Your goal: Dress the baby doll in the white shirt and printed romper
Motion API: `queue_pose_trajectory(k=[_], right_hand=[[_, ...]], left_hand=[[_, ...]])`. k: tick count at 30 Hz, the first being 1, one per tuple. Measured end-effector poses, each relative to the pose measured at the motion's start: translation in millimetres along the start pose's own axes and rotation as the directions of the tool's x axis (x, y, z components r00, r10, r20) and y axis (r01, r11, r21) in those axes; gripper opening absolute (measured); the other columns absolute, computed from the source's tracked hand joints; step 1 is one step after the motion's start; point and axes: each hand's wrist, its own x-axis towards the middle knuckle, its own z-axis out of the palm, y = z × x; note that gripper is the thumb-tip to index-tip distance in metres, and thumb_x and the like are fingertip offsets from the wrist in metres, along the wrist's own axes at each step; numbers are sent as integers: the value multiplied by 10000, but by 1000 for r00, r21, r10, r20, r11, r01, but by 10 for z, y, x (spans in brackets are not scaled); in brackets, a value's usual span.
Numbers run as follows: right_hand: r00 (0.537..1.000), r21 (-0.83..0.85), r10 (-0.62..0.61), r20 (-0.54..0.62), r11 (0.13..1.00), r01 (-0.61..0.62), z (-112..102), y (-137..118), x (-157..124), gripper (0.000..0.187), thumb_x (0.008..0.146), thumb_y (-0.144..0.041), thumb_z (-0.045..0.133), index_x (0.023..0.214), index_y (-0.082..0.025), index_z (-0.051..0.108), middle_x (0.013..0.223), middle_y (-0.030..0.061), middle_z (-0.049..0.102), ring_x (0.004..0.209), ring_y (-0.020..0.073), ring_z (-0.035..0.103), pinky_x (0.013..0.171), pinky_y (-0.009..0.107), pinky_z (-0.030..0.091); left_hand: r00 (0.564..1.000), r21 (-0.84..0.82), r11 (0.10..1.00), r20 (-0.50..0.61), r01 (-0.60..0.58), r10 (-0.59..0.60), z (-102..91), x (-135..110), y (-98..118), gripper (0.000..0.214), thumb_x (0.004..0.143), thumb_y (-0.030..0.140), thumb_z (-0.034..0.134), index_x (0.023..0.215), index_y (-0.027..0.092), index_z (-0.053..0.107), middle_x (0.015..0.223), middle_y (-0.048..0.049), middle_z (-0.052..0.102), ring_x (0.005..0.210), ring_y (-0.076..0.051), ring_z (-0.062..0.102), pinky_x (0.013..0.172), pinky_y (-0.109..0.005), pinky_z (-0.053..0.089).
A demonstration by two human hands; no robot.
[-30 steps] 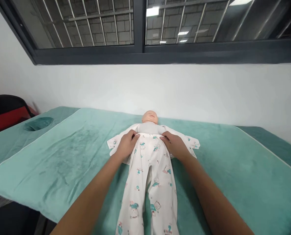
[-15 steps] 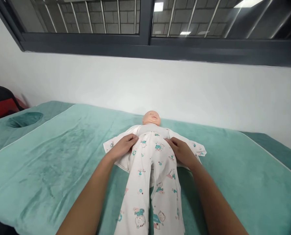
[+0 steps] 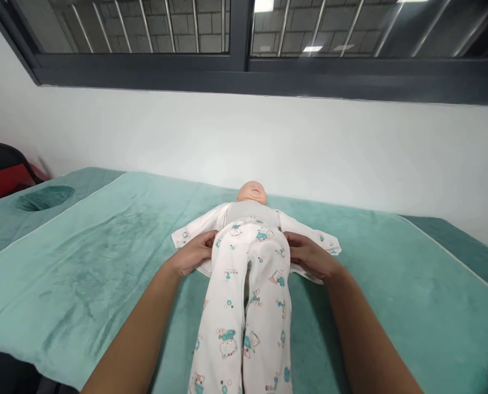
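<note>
1. Left hand (image 3: 194, 253): fingers bent against one side of the trousers' waist; cannot tell whether cloth is gripped.
2. Right hand (image 3: 310, 257): fingers curled at the opposite side, touching; grip likewise unclear.
3. White cotton trousers with teal-and-pink cartoon print (image 3: 265, 260): over doll's lower body, legs running toward viewer, out of frame.
4. Bald, pale-torsoed baby doll (image 3: 251, 210): on its back, head toward wall.
5. White long-sleeved printed top (image 3: 207, 220): sleeves outspread.
6. Green plush-covered bed (image 3: 108, 241) beneath.
7. White wall (image 3: 244, 145) behind.
</note>
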Motion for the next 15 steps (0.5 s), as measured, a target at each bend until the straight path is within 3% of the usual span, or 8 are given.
queue_pose_trajectory(k=[3,8,15], right_hand=[[995,10,-65,-76,998,66,28,49,56,249,692,-345,764,818,-182,624,825,26,626,753,179,581,633,293,461],[975,-2,-133,-176,991,135,42,142,146,274,674,-319,764,719,-187,529,666,-44,525,578,102,445,528,244,345],[970,112,-167,-178,976,189,90,176,221,304,633,-199,752,776,-213,483,711,-56,561,602,107,466,533,236,348]], left_hand=[[1000,-25,999,0,28,-28,37,-2,14,265,696,302,685,922,168,648,839,-40,676,834,-219,615,761,-347,497],[986,92,996,-168,19,-4,132,24,20,213,722,345,664,854,189,603,831,-14,646,828,-206,572,708,-313,473],[970,31,998,-237,59,-50,205,85,-41,169,717,266,654,835,193,557,827,8,612,757,-160,528,660,-270,424]])
